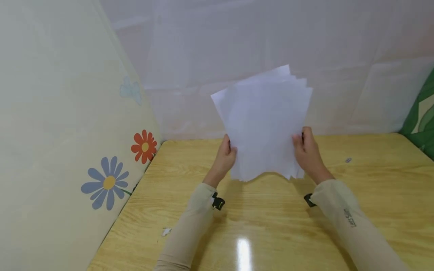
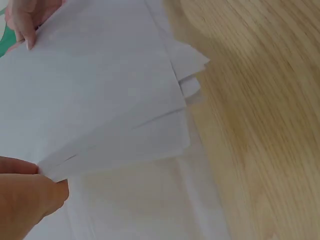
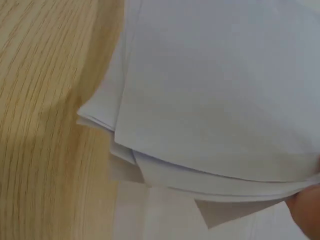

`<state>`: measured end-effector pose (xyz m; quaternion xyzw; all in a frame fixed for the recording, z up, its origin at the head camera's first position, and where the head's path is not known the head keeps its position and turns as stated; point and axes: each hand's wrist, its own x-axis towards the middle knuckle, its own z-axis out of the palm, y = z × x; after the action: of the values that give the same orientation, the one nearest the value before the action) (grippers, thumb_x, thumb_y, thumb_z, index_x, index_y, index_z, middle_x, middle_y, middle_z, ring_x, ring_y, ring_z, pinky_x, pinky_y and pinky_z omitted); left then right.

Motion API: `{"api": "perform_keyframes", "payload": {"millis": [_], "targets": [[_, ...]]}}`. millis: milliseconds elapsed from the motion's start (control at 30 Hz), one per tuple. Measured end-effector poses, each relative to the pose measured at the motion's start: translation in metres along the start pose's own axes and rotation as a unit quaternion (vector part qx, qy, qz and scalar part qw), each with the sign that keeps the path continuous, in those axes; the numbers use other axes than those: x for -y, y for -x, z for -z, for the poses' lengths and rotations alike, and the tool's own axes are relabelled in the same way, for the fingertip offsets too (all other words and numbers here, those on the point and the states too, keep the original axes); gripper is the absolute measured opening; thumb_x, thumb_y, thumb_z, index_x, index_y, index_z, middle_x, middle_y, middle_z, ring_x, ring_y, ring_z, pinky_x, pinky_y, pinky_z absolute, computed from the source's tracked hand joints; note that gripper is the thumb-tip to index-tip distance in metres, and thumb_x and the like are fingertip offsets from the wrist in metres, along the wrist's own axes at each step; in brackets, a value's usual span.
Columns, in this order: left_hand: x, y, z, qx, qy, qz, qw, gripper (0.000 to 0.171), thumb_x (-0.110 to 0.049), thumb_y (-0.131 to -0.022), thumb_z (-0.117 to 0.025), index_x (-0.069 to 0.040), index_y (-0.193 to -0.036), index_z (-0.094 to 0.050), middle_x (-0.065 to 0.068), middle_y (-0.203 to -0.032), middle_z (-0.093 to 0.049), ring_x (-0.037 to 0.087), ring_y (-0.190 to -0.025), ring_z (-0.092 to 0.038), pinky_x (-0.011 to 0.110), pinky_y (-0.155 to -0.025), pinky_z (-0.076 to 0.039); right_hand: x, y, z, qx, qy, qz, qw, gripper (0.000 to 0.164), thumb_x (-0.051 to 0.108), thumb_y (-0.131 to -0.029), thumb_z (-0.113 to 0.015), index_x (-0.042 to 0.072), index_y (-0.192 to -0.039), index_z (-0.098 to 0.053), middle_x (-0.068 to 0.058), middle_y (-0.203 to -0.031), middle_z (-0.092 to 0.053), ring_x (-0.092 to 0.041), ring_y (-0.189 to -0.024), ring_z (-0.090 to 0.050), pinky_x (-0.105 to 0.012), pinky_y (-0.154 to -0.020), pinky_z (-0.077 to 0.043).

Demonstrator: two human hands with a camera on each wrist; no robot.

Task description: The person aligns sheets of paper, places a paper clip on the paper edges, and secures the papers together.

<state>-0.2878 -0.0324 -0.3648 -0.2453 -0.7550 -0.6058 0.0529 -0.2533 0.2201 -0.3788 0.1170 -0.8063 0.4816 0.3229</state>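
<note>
Both hands hold up a loose stack of white paper sheets (image 1: 266, 124) above the table. The sheets are fanned unevenly, with corners sticking out at the top and along the bottom edge. My left hand (image 1: 223, 156) pinches the left edge, thumb on the near face. On the opposite edge my right hand (image 1: 309, 154) grips likewise, its thumb in front. In the left wrist view the left hand (image 2: 32, 200) pinches the paper's side, and the other hand appears at the top left. The right wrist view shows separated layers of paper (image 3: 215, 100) and part of the right hand (image 3: 306, 210).
A wood-grain table (image 1: 271, 222) lies below. White sheeting (image 1: 203, 45) hangs behind it, and a pale panel with flower decals (image 1: 109, 182) stands at the left. A small scrap (image 1: 166, 231) lies near the left forearm, and a tiny object (image 1: 348, 160) lies at the right.
</note>
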Motion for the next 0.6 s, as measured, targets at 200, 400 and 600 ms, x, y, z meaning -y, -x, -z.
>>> {"api": "perform_keyframes", "payload": {"millis": [200, 400, 600], "targets": [[-0.025, 0.011, -0.006, -0.038, 0.030, 0.011, 0.9988, 0.038, 0.016, -0.093, -0.030, 0.011, -0.130, -0.034, 0.025, -0.138, -0.040, 0.032, -0.132, -0.037, 0.042, -0.111, -0.030, 0.037, 0.006, 0.008, -0.014, -0.052, -0.007, 0.999, 0.016, -0.003, -0.099, -0.040, -0.012, -0.092, -0.029, -0.004, -0.076, -0.028, -0.009, -0.069, -0.030, -0.024, -0.061, -0.025], [-0.024, 0.016, -0.007, -0.058, 0.058, -0.002, 0.9966, 0.032, 0.018, -0.091, -0.030, 0.016, -0.123, -0.034, 0.030, -0.137, -0.038, 0.035, -0.135, -0.032, 0.043, -0.112, -0.028, 0.034, 0.008, 0.002, -0.041, -0.106, 0.006, 0.993, 0.012, -0.008, -0.097, -0.040, -0.019, -0.099, -0.034, -0.005, -0.086, -0.042, -0.005, -0.079, -0.040, -0.018, -0.070, -0.032], [0.005, 0.012, -0.009, -0.079, 0.059, -0.005, 0.9952, 0.034, 0.015, -0.093, -0.032, 0.012, -0.127, -0.034, 0.025, -0.140, -0.037, 0.028, -0.140, -0.026, 0.040, -0.115, -0.023, 0.004, 0.008, -0.008, -0.044, -0.126, 0.006, 0.991, 0.013, -0.008, -0.097, -0.040, -0.019, -0.102, -0.035, -0.003, -0.093, -0.045, -0.004, -0.086, -0.042, -0.015, -0.076, -0.032]]}}
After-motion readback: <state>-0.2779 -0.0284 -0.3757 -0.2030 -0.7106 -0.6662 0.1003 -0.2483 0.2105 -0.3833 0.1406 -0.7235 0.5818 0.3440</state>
